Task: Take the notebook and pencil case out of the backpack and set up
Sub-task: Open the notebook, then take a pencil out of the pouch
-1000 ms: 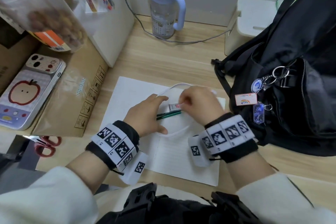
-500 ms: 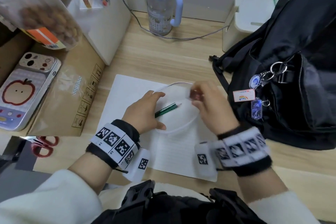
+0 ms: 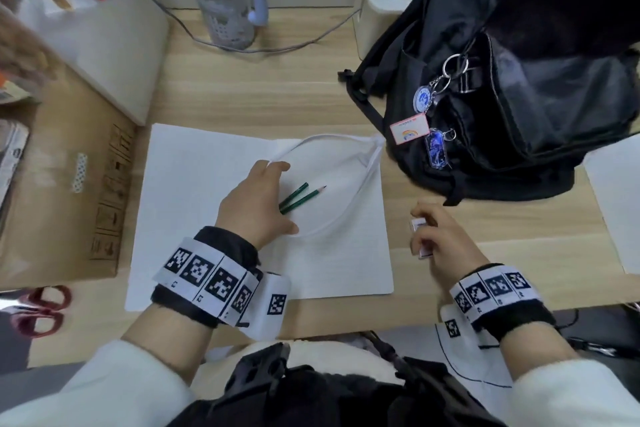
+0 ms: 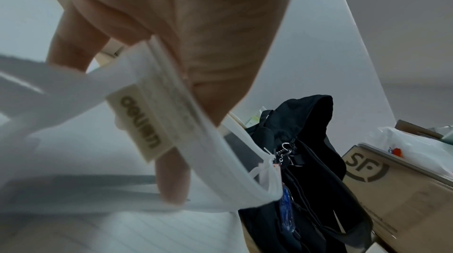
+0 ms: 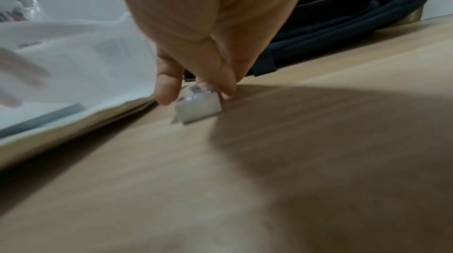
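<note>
A: Case (image 3: 332,184) lay open on the notebook (image 3: 194,184) at frame centre, left hand (image 3: 256,204) pinching its rim.

B: And the right hand (image 3: 441,236)?

A: Lower right, fingers clamped on an eraser (image 3: 419,236) just above the worktop (image 3: 259,97). The pencils (image 3: 301,198) pointed up-right, nearer the left hand.

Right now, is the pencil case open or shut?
Open. The pencil case has its zipper edges spread in a wide loop, the left hand holds one edge, and two green pencils lie inside.

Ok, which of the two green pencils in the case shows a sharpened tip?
The right-hand green pencil, nearer the backpack, shows a sharpened dark point. The one beside it ends blunt, closer to the left hand.
</note>
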Demonstrator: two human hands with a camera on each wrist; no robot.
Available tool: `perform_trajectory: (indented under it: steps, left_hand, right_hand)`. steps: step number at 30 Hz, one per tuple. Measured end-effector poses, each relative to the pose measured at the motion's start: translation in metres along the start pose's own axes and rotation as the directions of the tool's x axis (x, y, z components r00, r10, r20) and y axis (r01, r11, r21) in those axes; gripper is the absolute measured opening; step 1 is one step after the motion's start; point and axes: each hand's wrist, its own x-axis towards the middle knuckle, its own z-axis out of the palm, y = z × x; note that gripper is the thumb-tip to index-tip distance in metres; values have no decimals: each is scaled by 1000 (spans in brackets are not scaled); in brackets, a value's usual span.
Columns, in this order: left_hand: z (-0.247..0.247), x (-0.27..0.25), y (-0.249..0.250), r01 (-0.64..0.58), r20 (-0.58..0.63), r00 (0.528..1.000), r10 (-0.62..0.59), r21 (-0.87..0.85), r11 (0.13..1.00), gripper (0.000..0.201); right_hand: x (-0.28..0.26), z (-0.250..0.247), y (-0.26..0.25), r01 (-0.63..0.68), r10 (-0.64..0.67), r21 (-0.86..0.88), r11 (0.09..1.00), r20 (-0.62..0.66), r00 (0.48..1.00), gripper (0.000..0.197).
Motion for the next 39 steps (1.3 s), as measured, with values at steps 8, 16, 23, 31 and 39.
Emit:
perform_trajectory:
  steps: [8,16,23,31,39]
  left_hand:
    - [8,-11,-3,-71,42,997,70,20,997,92]
    - [14,-17,-9,-111,78,991,110,17,994,92]
    - [17,-17,-12,-108,59,992,107,13,994,92]
    - [-5,-17,-20,-124,-44,992,122,-62,990,89]
    - [-45,36,-26,-129,-340,938,61,-180,975,59]
  right_hand:
    - [12,15,-145,485,-527,-312,817,-61,848,39]
    - [51,76,-158,319,-117,-716,620,318,941,37]
    - [47,82,-145,298,-103,-744,599,297,949,29]
    - [23,17,-157,237,-246,-242,941,-10,969,24]
    - [3,-49,-134,221,6,709,669,-302,953,30]
